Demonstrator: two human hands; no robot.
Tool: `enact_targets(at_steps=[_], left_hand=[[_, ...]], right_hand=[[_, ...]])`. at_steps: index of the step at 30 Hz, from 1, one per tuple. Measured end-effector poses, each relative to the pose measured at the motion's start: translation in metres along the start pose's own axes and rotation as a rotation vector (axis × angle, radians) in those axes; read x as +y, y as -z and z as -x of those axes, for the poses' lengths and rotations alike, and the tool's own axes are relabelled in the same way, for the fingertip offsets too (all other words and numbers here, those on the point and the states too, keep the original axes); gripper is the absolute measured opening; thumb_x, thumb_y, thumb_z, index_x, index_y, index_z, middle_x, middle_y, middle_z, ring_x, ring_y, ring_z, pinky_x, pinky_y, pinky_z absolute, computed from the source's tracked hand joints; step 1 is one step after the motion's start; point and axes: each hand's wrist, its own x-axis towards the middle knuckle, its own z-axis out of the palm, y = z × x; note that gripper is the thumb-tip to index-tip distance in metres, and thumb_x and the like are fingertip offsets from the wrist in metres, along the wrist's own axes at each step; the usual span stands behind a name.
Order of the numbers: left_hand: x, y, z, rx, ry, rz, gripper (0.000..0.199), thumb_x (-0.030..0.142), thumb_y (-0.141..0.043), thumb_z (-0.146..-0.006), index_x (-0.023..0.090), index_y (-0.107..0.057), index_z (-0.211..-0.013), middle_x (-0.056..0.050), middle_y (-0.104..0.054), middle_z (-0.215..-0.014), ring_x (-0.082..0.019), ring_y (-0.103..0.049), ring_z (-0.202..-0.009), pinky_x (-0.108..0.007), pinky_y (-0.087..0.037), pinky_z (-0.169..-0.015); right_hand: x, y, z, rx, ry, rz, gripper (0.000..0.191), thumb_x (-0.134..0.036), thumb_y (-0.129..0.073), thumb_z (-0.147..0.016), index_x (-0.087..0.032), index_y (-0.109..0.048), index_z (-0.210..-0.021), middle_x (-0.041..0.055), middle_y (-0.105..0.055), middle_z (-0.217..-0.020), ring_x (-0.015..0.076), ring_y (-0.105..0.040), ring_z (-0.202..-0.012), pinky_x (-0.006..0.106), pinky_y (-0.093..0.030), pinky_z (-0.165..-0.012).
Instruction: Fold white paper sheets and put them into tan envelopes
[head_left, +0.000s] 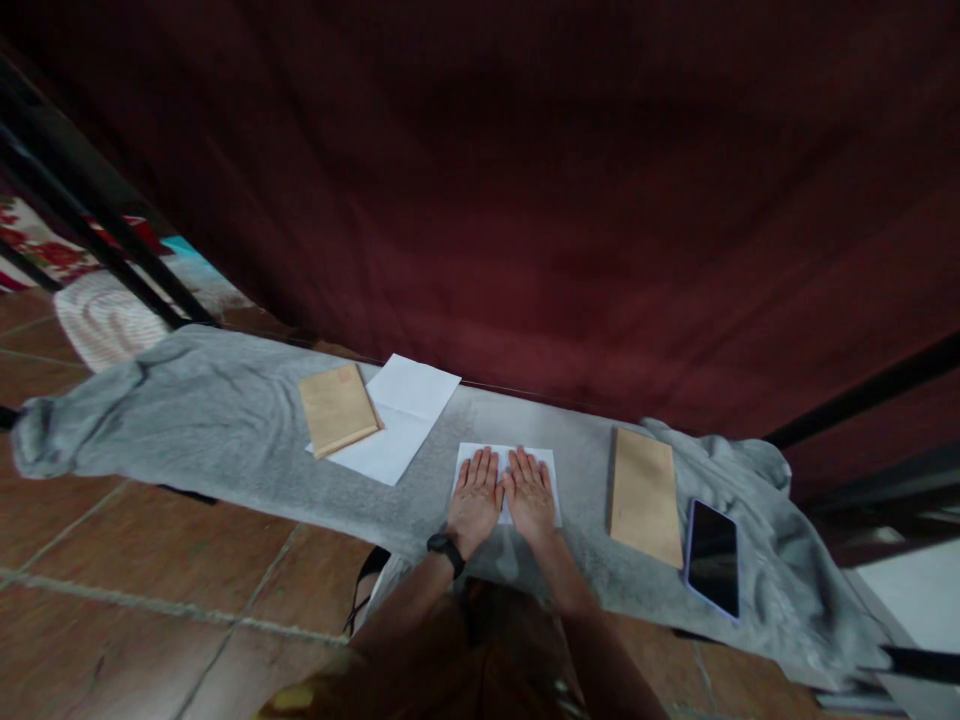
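Observation:
A small white sheet of paper (pixel 553 485) lies on the grey cloth, folded or single I cannot tell. Both palms press flat on it, side by side with the thumbs close together. My left hand (pixel 477 500) has its fingers stretched forward over the left half of the paper. My right hand (pixel 529 493) rests likewise on the right half. To the left, a larger creased white sheet (pixel 409 410) is partly covered by a brown paper envelope (pixel 337 408). On the right lies another brown envelope (pixel 645 490), apart from my hands.
A phone (pixel 712 560) with a dark screen lies right of the second envelope. The grey cloth (pixel 217 420) drapes over a long narrow surface. Behind it hangs a dark red curtain (pixel 525 250). Black metal bars (pixel 862 395) stand at both sides, over a tiled floor (pixel 187 580).

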Motion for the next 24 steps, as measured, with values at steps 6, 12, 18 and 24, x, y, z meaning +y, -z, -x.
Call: enact_targets(at_steps=[6,12,18,24], left_hand=[[-0.004,0.0,0.001,0.014,0.071,0.002,0.055,0.034,-0.03,-0.102,0.012,-0.039,-0.153,-0.011,-0.035,-0.16,-0.024,-0.029,-0.15,-0.045,-0.021,-0.124],[-0.026,0.007,0.004,0.065,0.209,-0.042,0.057,0.032,-0.031,-0.101,0.005,-0.042,-0.15,-0.017,-0.04,-0.156,-0.028,-0.03,-0.149,-0.049,-0.021,-0.123],[-0.007,0.009,-0.01,0.072,0.098,-0.009,0.057,0.036,-0.029,-0.103,0.007,-0.042,-0.15,-0.016,-0.041,-0.156,-0.028,-0.03,-0.15,-0.048,-0.023,-0.123],[0.009,-0.007,-0.021,-0.006,0.004,0.048,0.056,0.037,-0.028,-0.103,0.011,-0.041,-0.152,-0.013,-0.04,-0.158,-0.026,-0.032,-0.149,-0.048,-0.024,-0.123]], right_hand=[[0.028,0.001,0.003,0.091,-0.076,0.015,0.056,-0.038,-0.022,-0.105,-0.014,-0.038,-0.153,0.0132,-0.041,-0.156,0.0261,-0.035,-0.147,0.05,-0.022,-0.121],[0.033,-0.001,0.007,0.139,-0.097,0.035,0.06,-0.041,-0.02,-0.106,-0.008,-0.038,-0.153,0.0181,-0.044,-0.154,0.0273,-0.037,-0.145,0.049,-0.024,-0.12],[0.031,0.0,0.007,0.127,-0.094,0.039,0.062,-0.042,-0.02,-0.106,-0.006,-0.037,-0.153,0.0196,-0.042,-0.155,0.0292,-0.036,-0.146,0.051,-0.024,-0.12],[0.031,0.0,0.005,0.128,-0.103,0.031,0.061,-0.041,-0.02,-0.105,-0.007,-0.037,-0.153,0.0185,-0.042,-0.155,0.0282,-0.036,-0.146,0.052,-0.023,-0.12]])
